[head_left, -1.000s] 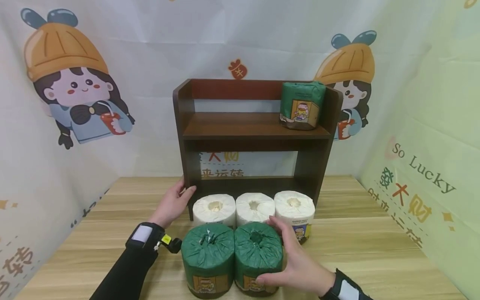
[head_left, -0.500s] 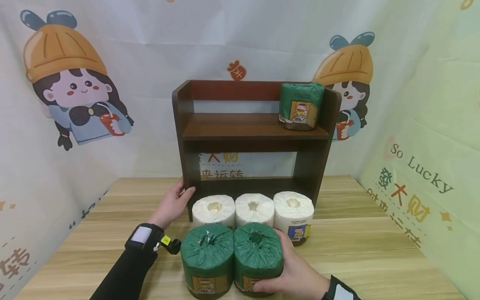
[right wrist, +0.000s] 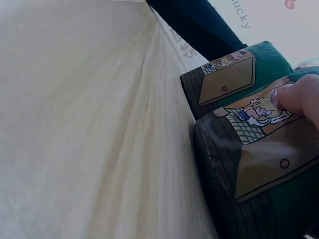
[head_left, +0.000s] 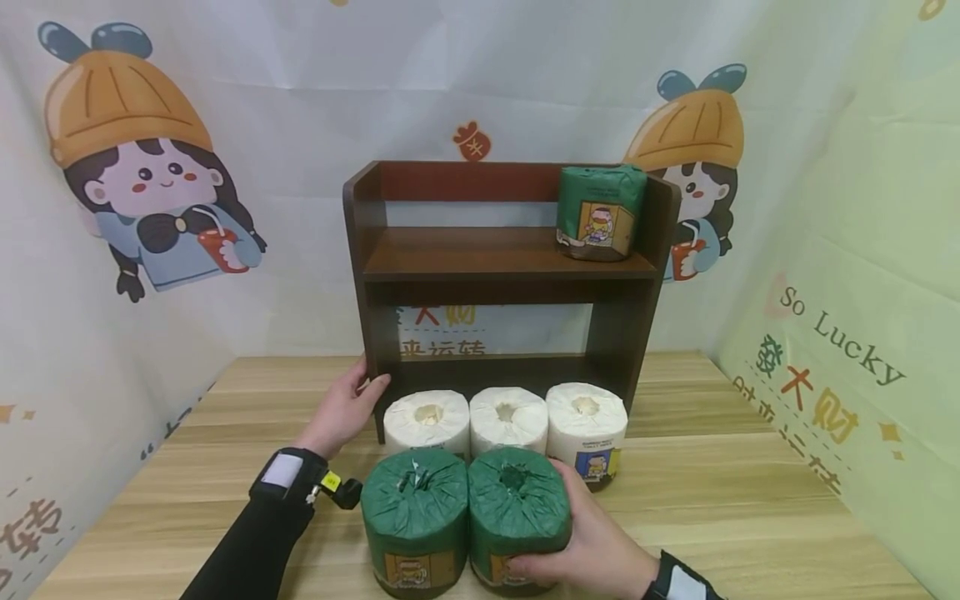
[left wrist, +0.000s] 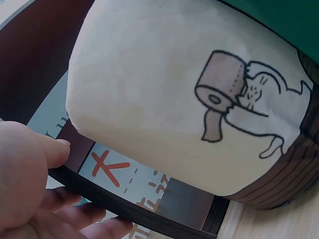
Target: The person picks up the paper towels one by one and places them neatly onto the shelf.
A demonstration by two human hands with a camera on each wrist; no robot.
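My right hand grips the right green-wrapped toilet roll from its right side, the thumb across its printed front. Another green-wrapped roll stands close against it on the left. Both are near the front of the table. My left hand holds the left side panel of a dark brown two-tier shelf. In the left wrist view its thumb lies on one side of the panel edge and the fingers on the other. A white-wrapped roll fills much of that view.
Several white-wrapped toilet rolls stand in a row before the shelf, the right one beside my right fingers. A green-wrapped roll sits at the right end of the upper tier. Printed cloth hangs around the wooden table.
My right hand has closed around the right green roll, its fingers slipping behind it. That roll has shifted very slightly to the right. The left hand stays on the shelf panel.
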